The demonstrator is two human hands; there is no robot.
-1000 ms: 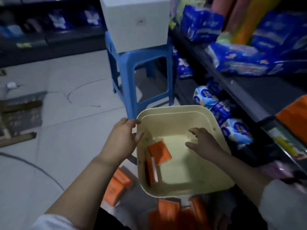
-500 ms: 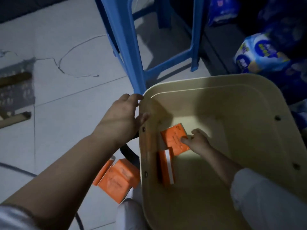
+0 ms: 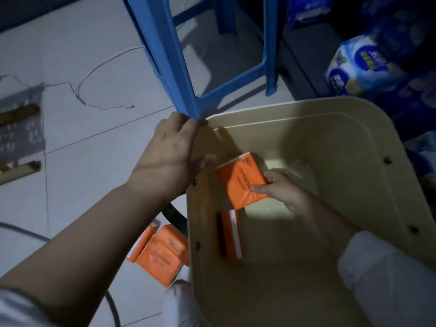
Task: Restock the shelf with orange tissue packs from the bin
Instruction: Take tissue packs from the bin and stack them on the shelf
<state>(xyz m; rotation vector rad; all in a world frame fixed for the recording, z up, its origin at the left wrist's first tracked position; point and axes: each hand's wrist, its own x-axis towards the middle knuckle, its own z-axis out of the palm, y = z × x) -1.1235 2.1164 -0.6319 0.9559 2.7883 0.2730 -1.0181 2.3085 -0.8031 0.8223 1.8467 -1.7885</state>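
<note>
A cream plastic bin (image 3: 342,128) fills the lower right of the view. My right hand (image 3: 278,192) reaches inside it and pinches an orange tissue pack (image 3: 240,178), thumb on top, the pack tilted up off the bin floor. A second orange pack (image 3: 232,234) stands on its edge against the bin's left wall. My left hand (image 3: 169,154) grips the bin's left rim near the far corner, thumb inside. Two more orange packs (image 3: 160,253) lie on the floor just left of the bin.
A blue plastic stool (image 3: 179,74) stands right behind the bin, one leg touching its far left corner. Blue and white packs (image 3: 354,67) sit on the low shelf at the upper right. A thin wire (image 3: 94,74) and a dark cable (image 3: 113,308) lie on the tiled floor.
My right hand went down into the bin, reached the flat orange pack and now holds it lifted and tilted. The left hand stayed on the rim. The view dropped closer to the bin.
</note>
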